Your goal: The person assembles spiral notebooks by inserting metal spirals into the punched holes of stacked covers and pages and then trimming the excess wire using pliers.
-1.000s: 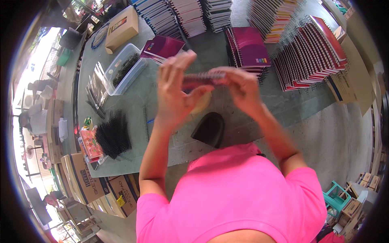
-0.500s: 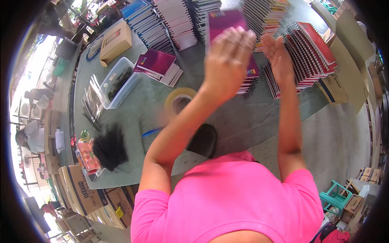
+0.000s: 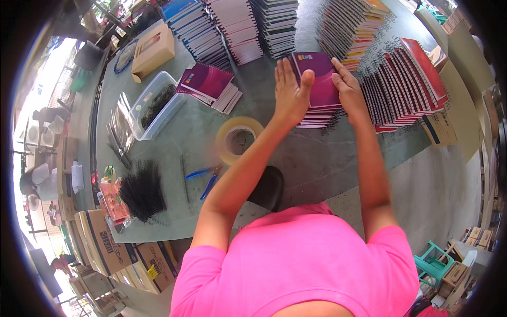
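Note:
A stack of purple-covered spiral notebooks (image 3: 318, 79) sits on the table in front of me, between my palms. My left hand (image 3: 291, 98) lies along the stack's left side, fingers stretched out and thumb raised over the cover. Against the right side rests my right hand (image 3: 349, 91), its fingers extended and slightly bent at the cover's edge. Both hands touch the stack's sides. What my right palm meets is hidden. Left of the stack lies a smaller pile of purple notebooks (image 3: 208, 83).
Taller stacks of blue (image 3: 193, 34), white (image 3: 235, 29) and red spiral notebooks (image 3: 404, 87) stand around. Nearer are a tape roll (image 3: 221, 140), a blue-handled tool (image 3: 210, 186), black spiral wires (image 3: 142, 191) and a clear plastic tub (image 3: 160, 124). Cartons (image 3: 108, 243) stand at lower left.
A purple notebook held up in my left hand has come down onto the stack. My hands have moved to the stack's two sides. The blue-handled tool is now more fully visible.

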The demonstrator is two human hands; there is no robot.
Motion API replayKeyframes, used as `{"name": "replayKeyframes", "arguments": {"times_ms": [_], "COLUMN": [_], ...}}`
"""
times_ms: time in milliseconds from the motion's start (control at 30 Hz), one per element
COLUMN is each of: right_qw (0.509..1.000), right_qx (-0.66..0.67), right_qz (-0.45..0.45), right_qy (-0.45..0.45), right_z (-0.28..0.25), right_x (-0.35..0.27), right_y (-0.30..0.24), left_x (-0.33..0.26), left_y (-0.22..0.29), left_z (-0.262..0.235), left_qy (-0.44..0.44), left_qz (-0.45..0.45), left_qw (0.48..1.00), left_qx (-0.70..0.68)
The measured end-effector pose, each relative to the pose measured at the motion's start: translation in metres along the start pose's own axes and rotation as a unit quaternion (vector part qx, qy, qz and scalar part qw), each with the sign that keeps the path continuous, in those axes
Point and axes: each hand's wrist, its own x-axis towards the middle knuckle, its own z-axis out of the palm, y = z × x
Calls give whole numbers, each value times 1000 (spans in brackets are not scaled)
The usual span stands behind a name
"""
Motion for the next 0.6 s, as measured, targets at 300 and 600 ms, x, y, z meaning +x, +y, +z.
{"name": "replayKeyframes", "arguments": {"times_ms": [300, 600], "right_qw": [989, 922], "right_qx": [-143, -269], "right_qz": [-25, -275], "right_qy": [32, 49], "right_z": [2, 26], "right_x": [0, -22], "right_y": [2, -65], "left_x": [19, -22], "left_y": [-47, -81], "left_z": [-93, -144], "left_qy": [100, 81], "left_qz": [116, 135], "left_qw": [901, 846], "left_qx": [407, 510]}}
